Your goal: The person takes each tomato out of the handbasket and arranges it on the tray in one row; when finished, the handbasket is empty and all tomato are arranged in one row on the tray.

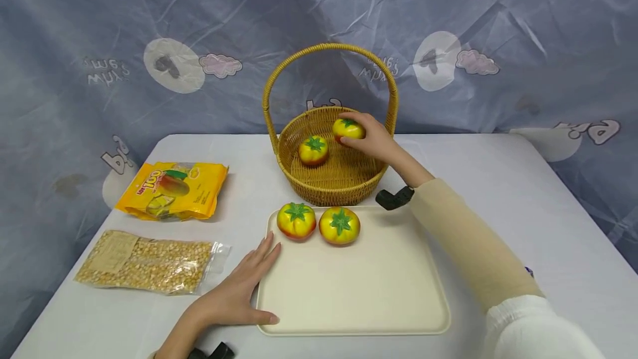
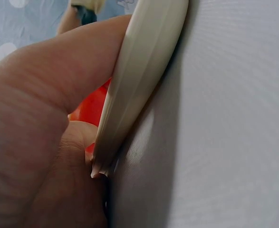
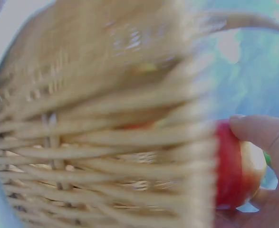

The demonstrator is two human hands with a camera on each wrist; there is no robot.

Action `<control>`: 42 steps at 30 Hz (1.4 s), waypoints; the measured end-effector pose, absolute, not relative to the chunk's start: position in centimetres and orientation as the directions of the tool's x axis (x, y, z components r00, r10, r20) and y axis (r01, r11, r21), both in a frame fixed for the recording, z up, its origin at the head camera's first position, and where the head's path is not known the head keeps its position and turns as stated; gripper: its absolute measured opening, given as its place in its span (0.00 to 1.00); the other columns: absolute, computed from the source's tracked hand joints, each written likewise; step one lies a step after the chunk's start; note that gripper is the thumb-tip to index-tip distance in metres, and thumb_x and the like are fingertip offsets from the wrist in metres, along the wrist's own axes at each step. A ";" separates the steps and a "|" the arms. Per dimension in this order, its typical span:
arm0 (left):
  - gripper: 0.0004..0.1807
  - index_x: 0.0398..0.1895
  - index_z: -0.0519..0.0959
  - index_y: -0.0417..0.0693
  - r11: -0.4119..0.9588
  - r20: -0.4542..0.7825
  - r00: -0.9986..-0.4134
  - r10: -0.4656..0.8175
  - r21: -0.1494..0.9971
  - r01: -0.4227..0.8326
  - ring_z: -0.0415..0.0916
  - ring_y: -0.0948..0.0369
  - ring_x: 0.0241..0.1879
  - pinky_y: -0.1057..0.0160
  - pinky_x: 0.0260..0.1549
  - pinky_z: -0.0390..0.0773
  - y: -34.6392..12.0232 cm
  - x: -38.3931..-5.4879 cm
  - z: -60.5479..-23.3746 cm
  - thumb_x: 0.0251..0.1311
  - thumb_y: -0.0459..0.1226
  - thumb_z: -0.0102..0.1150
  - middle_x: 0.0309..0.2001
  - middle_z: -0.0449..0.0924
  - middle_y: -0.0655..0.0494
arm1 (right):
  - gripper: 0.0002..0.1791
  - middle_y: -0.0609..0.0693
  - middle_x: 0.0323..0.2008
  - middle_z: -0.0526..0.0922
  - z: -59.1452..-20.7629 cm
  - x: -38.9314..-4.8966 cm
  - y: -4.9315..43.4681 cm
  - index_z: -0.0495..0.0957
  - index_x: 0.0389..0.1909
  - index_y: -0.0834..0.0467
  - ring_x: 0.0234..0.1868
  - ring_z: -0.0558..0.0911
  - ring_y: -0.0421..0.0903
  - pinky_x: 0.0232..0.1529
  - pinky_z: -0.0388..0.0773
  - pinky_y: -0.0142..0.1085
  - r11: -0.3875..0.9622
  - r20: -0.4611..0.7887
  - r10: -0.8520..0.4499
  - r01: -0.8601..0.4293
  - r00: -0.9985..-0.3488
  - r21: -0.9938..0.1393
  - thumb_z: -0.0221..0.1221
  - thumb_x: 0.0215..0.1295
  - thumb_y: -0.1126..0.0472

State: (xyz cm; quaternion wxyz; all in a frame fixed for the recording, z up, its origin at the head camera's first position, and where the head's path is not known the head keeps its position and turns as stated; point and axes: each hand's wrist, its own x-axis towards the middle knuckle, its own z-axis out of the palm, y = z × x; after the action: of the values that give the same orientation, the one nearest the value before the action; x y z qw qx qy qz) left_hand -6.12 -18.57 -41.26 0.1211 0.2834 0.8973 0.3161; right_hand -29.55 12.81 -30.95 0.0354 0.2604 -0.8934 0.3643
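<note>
My right hand point(image 1: 370, 136) grips a yellow-and-red tomato point(image 1: 348, 129) with a green leafy top, inside the wicker basket's opening in the head view. In the right wrist view that tomato point(image 3: 234, 166) shows its red side between thumb and fingers, partly behind the blurred basket wall point(image 3: 106, 142). Another tomato point(image 1: 313, 150) sits in the basket point(image 1: 331, 195). Two more tomatoes, a left one point(image 1: 296, 221) and a right one point(image 1: 339, 225), lie at the back left of the cream tray point(image 1: 359, 287). My left hand point(image 1: 239, 287) rests spread on the tray's left edge, thumb over the front corner.
Left of the tray lie a yellow mango-print bag point(image 1: 174, 190) and a clear packet of corn kernels point(image 1: 149, 262). The basket's tall arched handle point(image 1: 331, 46) rises behind the right hand. A grey-blue printed cloth point(image 1: 319, 4) hangs behind the white table point(image 1: 498, 193).
</note>
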 end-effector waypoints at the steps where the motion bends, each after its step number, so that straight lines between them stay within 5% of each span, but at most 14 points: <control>1: 0.67 0.75 0.40 0.49 0.642 -0.039 -0.812 0.583 0.635 0.430 0.30 0.54 0.70 0.67 0.64 0.29 -18.6 -6.0 -41.3 0.36 0.59 0.71 0.73 0.24 0.52 | 0.32 0.60 0.61 0.64 -30.5 -28.8 13.1 0.65 0.66 0.56 0.56 0.67 0.57 0.53 0.68 0.50 0.591 0.259 -0.434 -0.490 -0.863 -0.640 0.62 0.61 0.58; 15: 0.66 0.74 0.42 0.45 0.623 0.015 -0.801 0.598 0.620 0.477 0.32 0.51 0.70 0.68 0.63 0.28 -18.6 -6.0 -41.3 0.37 0.59 0.71 0.73 0.26 0.49 | 0.35 0.57 0.63 0.63 -29.0 -19.1 18.6 0.62 0.67 0.57 0.51 0.69 0.53 0.44 0.72 0.49 0.533 0.363 -0.416 -0.547 -0.834 -0.646 0.63 0.59 0.65; 23: 0.67 0.75 0.41 0.49 0.637 -0.016 -0.809 0.587 0.627 0.449 0.31 0.52 0.70 0.68 0.64 0.28 -18.6 -6.1 -41.2 0.36 0.60 0.71 0.73 0.25 0.52 | 0.38 0.59 0.64 0.62 -32.5 -15.5 19.7 0.58 0.69 0.58 0.53 0.70 0.54 0.45 0.73 0.48 0.567 0.245 -0.441 -0.480 -0.863 -0.669 0.63 0.59 0.63; 42: 0.66 0.75 0.42 0.48 0.640 -0.035 -0.810 0.585 0.633 0.435 0.31 0.52 0.70 0.67 0.64 0.29 -18.5 -6.1 -41.0 0.35 0.58 0.72 0.73 0.25 0.53 | 0.44 0.58 0.64 0.62 -37.8 -14.0 18.9 0.58 0.68 0.59 0.62 0.64 0.57 0.60 0.61 0.54 0.572 0.178 -0.496 -0.474 -0.850 -0.669 0.70 0.51 0.62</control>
State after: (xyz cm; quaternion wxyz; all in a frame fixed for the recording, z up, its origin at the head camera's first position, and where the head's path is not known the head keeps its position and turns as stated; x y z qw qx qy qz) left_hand -6.14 -18.53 -40.97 0.1191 0.2840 0.8978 0.3149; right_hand -14.04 18.86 -37.78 -0.0148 0.2737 -0.8865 0.3729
